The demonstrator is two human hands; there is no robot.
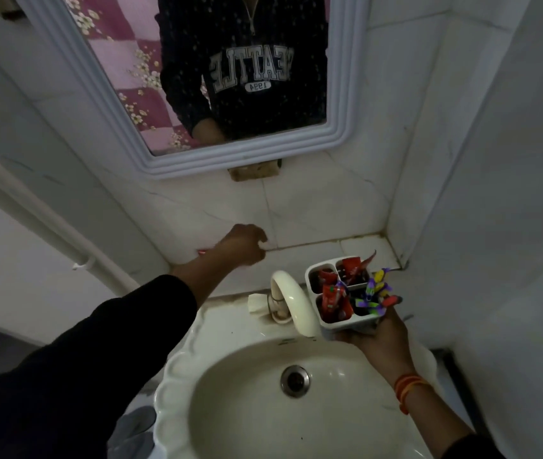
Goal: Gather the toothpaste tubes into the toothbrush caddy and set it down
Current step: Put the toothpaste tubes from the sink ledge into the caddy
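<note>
My right hand holds a white four-compartment toothbrush caddy from below, above the right rim of the sink. Red toothpaste tubes stand in three of its compartments and purple and yellow toothbrushes in the fourth. My left hand reaches to the tiled ledge behind the tap and is closed around a toothpaste tube: a red end shows at the wrist side and a white end at the fingers.
A cream tap arches over the white basin between my hands. The tiled ledge runs to the corner behind the caddy. A framed mirror hangs above. A white pipe slopes along the left wall.
</note>
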